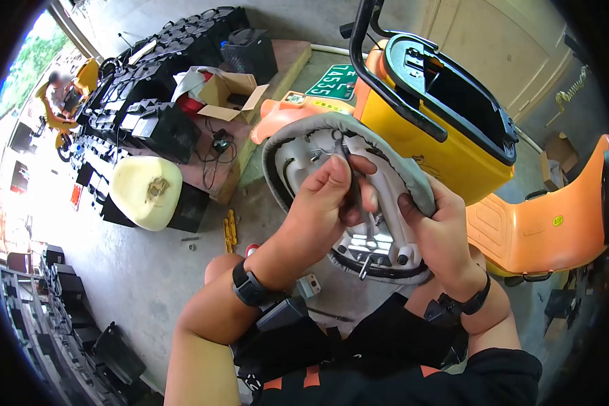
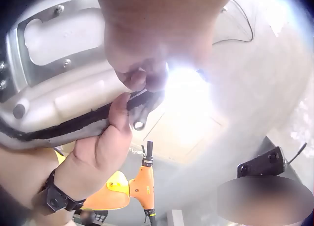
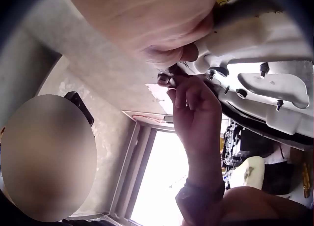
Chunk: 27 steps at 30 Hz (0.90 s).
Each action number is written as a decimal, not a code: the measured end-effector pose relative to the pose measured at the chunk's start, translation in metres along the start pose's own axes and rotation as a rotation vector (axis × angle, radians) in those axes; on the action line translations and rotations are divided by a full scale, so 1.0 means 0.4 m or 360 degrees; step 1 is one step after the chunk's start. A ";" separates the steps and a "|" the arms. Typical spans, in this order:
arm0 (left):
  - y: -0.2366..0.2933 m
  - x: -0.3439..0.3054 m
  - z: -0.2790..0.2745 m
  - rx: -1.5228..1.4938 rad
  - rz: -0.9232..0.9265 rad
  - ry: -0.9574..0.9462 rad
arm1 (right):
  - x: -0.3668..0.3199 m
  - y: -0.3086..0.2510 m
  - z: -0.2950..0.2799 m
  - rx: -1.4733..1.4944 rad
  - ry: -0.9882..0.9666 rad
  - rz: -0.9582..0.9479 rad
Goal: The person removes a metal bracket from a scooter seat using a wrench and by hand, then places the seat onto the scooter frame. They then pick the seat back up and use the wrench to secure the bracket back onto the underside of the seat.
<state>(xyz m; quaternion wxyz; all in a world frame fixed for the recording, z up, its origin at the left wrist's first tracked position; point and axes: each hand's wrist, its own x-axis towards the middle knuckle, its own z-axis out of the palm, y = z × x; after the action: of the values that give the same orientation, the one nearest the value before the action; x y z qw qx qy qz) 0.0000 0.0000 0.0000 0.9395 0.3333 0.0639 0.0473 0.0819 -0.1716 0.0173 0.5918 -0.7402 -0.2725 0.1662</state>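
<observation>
An upturned scooter seat point(image 1: 379, 169) lies tilted before me, its white plastic underside facing up and a grey cover point(image 1: 345, 122) wrapped round the edge. My left hand point(image 1: 328, 193) grips a slim dark metal tool point(image 1: 356, 193) above the underside. Its kind I cannot tell; a shiny end point(image 2: 139, 125) shows in the left wrist view. On the seat's right side, my right hand point(image 1: 443, 230) pinches the cover's edge between thumb and fingers. A metal bracket point(image 1: 365, 247) with bolts is fixed at the near end of the underside.
Behind the seat stands an orange and yellow scooter point(image 1: 446, 135). A bare yellow foam seat pad point(image 1: 145, 193) rests on black batteries at left, with an open cardboard box point(image 1: 230, 95) beyond. Yellow metal parts point(image 1: 231, 230) lie on the floor. A person point(image 1: 57, 91) is far left.
</observation>
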 end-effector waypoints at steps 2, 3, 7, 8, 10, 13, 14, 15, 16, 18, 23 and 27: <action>0.006 0.003 0.005 0.0740 0.0094 0.0210 | 0.000 0.002 0.002 -0.0004 0.0109 -0.0075; -0.009 0.001 -0.004 0.0681 0.0105 0.0202 | -0.006 -0.007 -0.002 -0.0062 0.0094 -0.0067; -0.003 -0.002 -0.024 0.1193 0.0298 0.0234 | 0.004 0.003 -0.002 0.0047 0.0203 -0.0047; -0.012 0.002 -0.037 0.1304 0.0365 0.0228 | 0.005 0.004 -0.005 0.0047 0.0226 -0.0051; -0.017 0.003 -0.051 0.1517 0.0430 0.0262 | 0.004 -0.001 -0.005 0.0103 0.0230 -0.0035; 0.001 -0.003 -0.047 0.1821 0.0391 0.0365 | 0.000 -0.007 -0.005 0.0075 0.0212 -0.0015; 0.003 -0.001 -0.052 0.1821 0.0390 0.0369 | -0.001 -0.006 -0.005 0.0076 0.0208 -0.0014; 0.004 0.005 -0.062 0.1960 0.0512 0.0402 | -0.002 -0.003 -0.004 0.0110 0.0203 -0.0010; 0.004 0.011 -0.071 0.2097 0.0638 0.0434 | -0.002 -0.002 -0.004 0.0143 0.0198 -0.0006; 0.008 0.022 -0.087 0.2126 0.0605 0.0444 | -0.001 -0.001 -0.004 0.0153 0.0194 -0.0005; 0.014 0.028 -0.091 0.2257 0.0535 0.0475 | -0.005 -0.009 -0.006 0.0137 0.0162 -0.0001; 0.014 0.034 -0.091 0.2277 0.0440 0.0548 | -0.005 -0.005 -0.009 0.0113 0.0176 -0.0038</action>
<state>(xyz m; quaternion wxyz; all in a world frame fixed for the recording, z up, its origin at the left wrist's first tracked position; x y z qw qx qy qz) 0.0079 0.0285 -0.0256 0.4556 0.8558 0.1827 0.1633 0.0818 -0.1754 0.0200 0.6337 -0.7235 -0.2421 0.1275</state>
